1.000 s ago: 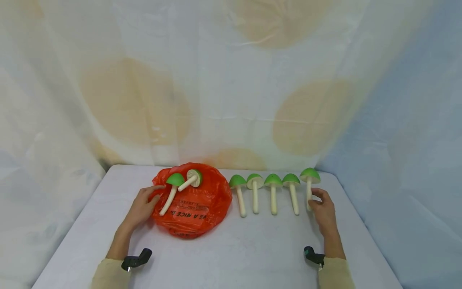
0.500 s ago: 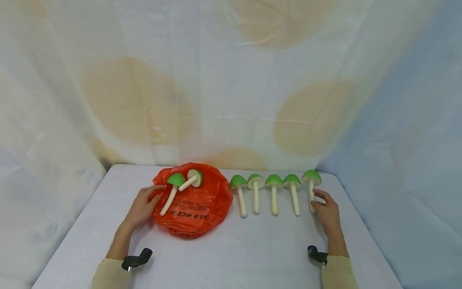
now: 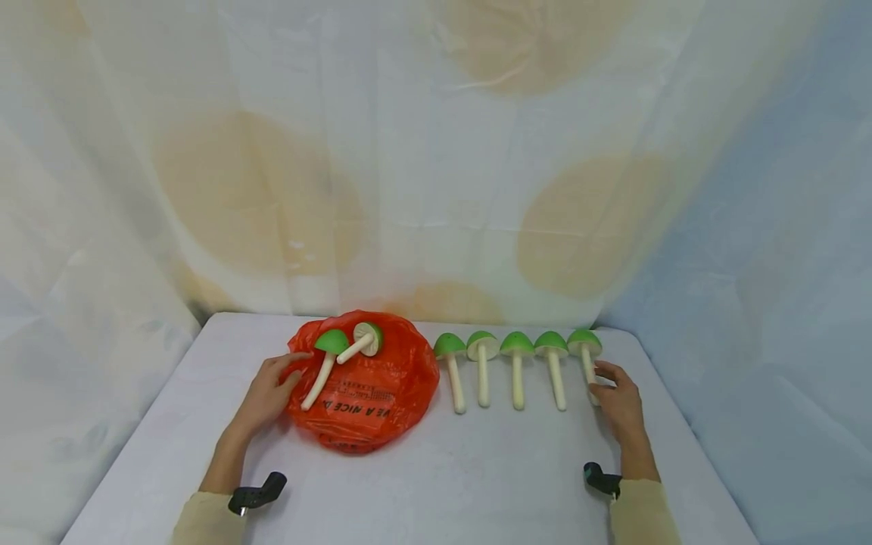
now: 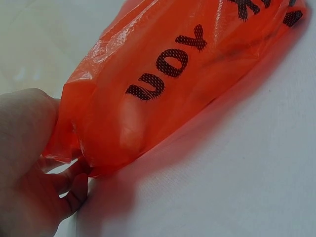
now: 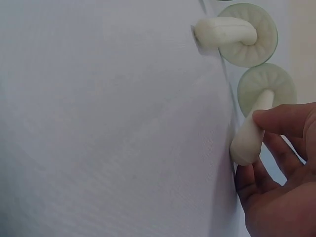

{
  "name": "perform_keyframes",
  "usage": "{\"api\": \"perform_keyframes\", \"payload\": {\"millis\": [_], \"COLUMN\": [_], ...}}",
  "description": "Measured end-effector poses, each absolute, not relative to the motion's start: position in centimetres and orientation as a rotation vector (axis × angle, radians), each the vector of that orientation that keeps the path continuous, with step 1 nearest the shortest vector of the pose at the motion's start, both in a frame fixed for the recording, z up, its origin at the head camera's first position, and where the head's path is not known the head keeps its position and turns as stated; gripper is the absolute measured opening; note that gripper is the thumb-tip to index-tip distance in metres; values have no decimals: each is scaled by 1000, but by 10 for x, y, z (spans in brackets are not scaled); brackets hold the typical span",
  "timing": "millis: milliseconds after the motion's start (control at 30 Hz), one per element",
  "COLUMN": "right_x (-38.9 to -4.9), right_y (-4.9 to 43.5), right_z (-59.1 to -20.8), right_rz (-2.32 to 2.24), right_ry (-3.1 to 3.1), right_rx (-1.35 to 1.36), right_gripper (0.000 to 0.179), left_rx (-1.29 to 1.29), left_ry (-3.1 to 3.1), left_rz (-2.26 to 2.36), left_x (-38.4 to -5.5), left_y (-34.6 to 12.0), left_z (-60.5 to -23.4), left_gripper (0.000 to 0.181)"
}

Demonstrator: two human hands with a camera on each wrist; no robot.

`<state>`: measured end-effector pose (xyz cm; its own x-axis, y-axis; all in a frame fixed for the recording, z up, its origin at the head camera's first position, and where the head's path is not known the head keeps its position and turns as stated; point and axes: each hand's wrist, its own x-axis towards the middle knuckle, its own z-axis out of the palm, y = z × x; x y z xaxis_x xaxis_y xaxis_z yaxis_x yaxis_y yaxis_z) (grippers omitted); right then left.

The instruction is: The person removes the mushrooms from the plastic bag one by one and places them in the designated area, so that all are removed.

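Observation:
A red plastic bag with black printing lies spread at the left of the table. My left hand grips its left edge, the fingertips curled at the plastic. Two toy mushrooms with green caps and white stems rest on the bag: one mushroom near my left hand, another mushroom tipped with its underside showing. At the right end of a row, my right hand pinches the stem of the rightmost toy mushroom. In the right wrist view its stem sits between thumb and fingers.
Several more green-capped mushrooms, among them one mushroom, lie side by side between the bag and my right hand. The white table meets a spotted cloth curtain at the back and a bluish side curtain at the right.
My right hand has shifted slightly right and lowered the rightmost mushroom, so its cap now lines up with the row. The left hand and the bag have stayed put.

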<state>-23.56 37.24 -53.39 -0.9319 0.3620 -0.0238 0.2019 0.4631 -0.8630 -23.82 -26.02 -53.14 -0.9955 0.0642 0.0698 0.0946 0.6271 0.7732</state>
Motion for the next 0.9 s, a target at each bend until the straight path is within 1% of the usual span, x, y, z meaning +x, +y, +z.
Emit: {"api": "perform_keyframes", "payload": {"millis": [400,900], "right_x": [-239,-238], "right_y": [370,377], "right_z": [-535,-541], "right_rz": [1441,1477], "right_ry": [-2587,-2607], "right_rx": [-537,-548], "right_gripper": [49,54], "left_rx": [-152,-155], "left_ry": [-2793,-2786], "left_rz": [-1330,-1348], "left_x": [-239,-238], "left_y": [-261,-262], "left_z": [-533,-534], "left_gripper": [35,36]}}
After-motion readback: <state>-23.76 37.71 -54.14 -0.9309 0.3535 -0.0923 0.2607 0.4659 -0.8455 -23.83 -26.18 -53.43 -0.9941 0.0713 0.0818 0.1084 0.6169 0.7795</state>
